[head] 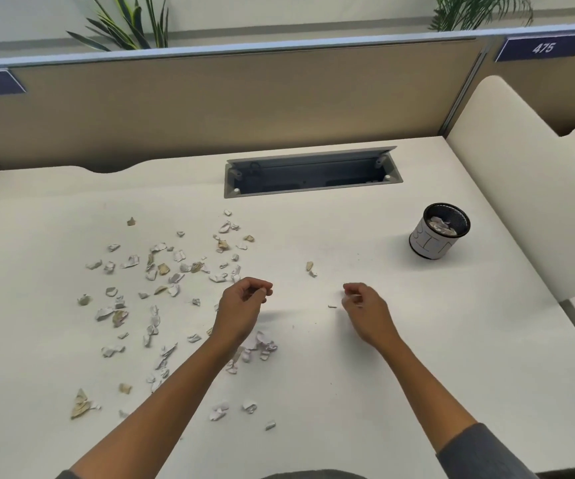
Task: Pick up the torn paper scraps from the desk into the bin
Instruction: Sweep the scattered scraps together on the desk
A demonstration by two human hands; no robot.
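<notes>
Mostly scraps [161,271] left of curled left-hand fingers [260,293]

hands [241,305]: 2 | bin [438,233]: 1 | paper scraps [161,271]: dozens | plants [130,22]: 2

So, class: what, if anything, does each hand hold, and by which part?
The left hand pinches a small paper scrap at its fingertips. The right hand has curled fingers; whether they hold a scrap cannot be told.
</notes>
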